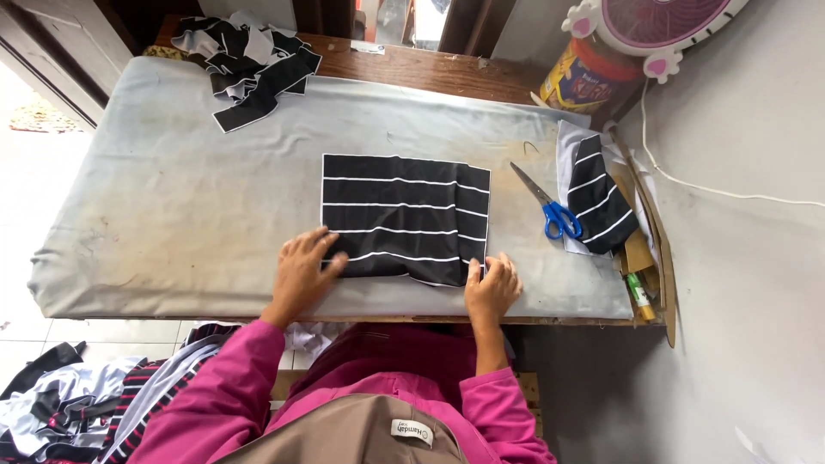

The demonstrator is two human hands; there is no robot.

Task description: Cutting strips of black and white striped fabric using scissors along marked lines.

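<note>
A folded piece of black fabric with thin white stripes [404,215] lies flat in the middle of a grey padded table [172,215]. My left hand [305,266] rests palm down on its near left corner, fingers spread. At the near right corner, my right hand [492,288] presses the fabric's edge with its fingertips. Both arms wear pink sleeves.
Blue-handled scissors [554,215] lie right of the fabric, beside another striped black piece [601,202] and cardboard [640,249]. A heap of black and white cut pieces [249,60] sits at the far left. A pink fan [657,26] and yellow tin [584,77] stand far right. More cloth lies on the floor [69,404].
</note>
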